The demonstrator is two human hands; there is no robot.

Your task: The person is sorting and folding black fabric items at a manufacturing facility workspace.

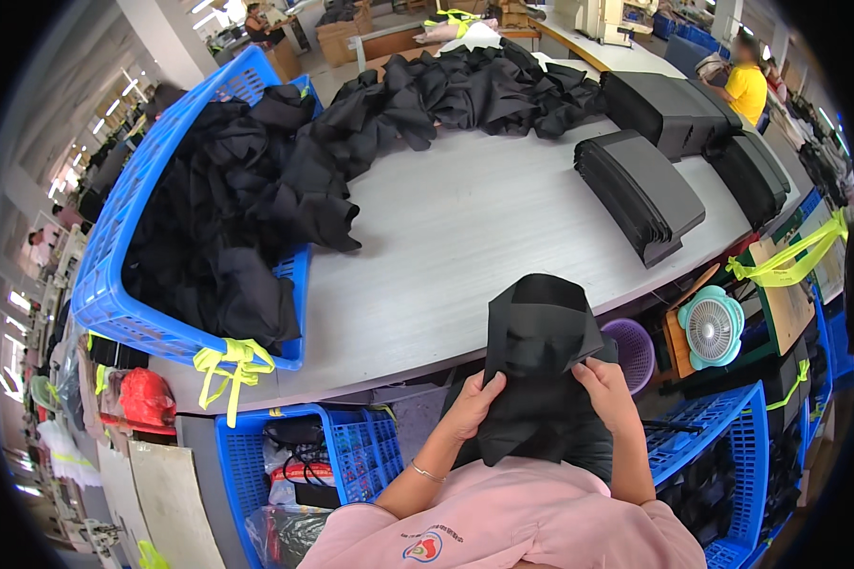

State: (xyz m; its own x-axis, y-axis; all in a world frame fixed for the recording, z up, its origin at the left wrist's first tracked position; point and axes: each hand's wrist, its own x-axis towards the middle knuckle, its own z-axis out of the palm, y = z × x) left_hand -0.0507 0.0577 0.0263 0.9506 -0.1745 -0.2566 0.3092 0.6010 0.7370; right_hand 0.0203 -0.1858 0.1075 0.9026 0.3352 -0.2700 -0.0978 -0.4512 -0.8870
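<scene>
Between my two hands is a black fabric piece [538,365], held up at the table's front edge, its upper end partly over the tabletop. My left hand [476,402] grips its left side, thumb on top. On the other side my right hand [605,391] pinches the right edge near a folded corner. The fingers behind the cloth are hidden. Beyond, a long heap of crumpled black fabric pieces [484,90] runs along the far side of the grey table [427,237]. Flat stacks of black pieces [640,185] lie at the right.
A blue crate [104,284] full of black cloth, tied with a yellow strip [234,365], stands at the left. Below the table are another blue crate [365,450] with bags, a purple basket [633,351], a turquoise fan [712,327] and a blue crate [751,446] at right.
</scene>
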